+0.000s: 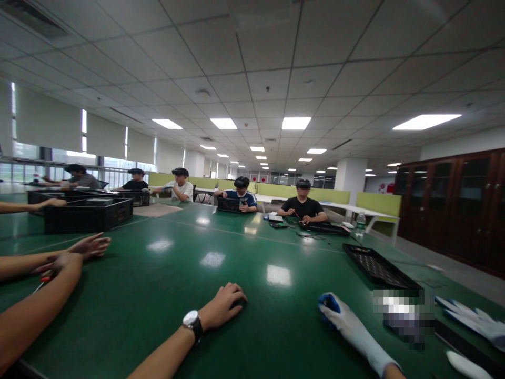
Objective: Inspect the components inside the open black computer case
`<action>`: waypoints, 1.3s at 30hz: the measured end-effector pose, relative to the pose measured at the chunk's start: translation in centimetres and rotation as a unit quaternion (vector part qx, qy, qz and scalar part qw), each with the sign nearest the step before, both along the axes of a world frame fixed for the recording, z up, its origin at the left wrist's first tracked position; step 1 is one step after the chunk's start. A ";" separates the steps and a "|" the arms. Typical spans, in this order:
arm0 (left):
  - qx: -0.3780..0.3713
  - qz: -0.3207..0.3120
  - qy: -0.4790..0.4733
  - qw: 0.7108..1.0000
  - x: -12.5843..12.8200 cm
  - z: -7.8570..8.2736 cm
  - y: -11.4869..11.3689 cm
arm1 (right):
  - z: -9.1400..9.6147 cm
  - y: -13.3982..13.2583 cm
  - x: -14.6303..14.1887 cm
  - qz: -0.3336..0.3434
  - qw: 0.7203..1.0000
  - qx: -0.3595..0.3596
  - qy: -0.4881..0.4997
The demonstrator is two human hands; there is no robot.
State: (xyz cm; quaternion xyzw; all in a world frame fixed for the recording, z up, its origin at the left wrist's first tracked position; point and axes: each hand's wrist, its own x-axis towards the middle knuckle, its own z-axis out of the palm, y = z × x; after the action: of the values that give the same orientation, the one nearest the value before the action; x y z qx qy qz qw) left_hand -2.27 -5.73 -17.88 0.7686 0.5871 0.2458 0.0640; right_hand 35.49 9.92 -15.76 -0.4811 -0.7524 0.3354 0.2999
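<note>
My left hand point(224, 306), bare and with a round-faced watch point(191, 318) on its wrist, rests palm down on the green table point(169, 295). Its fingers curve loosely, with a gap between thumb and forefinger, and nothing shows in it. My right hand point(341, 315) wears a white glove with a blue palm side and also lies on the table. Those fingers are curled inward; whatever they may hold is hidden. A black tray point(381, 267) lies beyond the right hand, and a blurred-out patch is beside it.
A neighbour's hands point(89, 246) and a red-handled tool point(46, 279) are at left, near a black crate point(89, 213). Another white-and-blue glove point(475, 318) lies at right. Several people work across the table; a plastic bottle point(360, 223) stands at the far right.
</note>
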 end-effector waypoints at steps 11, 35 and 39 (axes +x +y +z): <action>0.002 -0.006 0.008 1.000 -0.1 -0.1 0.0 | -0.5 -0.2 0.0 0.017 0.999 0.033 -0.012; -0.003 -0.003 0.006 1.000 0.0 0.1 -0.1 | -0.8 0.3 0.2 0.039 0.998 0.055 0.000; -0.003 -0.005 0.006 1.000 0.1 0.1 -0.1 | -1.3 0.8 0.2 0.035 0.997 0.063 0.002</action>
State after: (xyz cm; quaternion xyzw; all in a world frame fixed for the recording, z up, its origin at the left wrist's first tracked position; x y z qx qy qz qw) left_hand -2.16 -5.84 -17.77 0.7725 0.5846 0.2397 0.0640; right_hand 35.67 10.70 -17.04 -0.4341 -0.7876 0.2988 0.3193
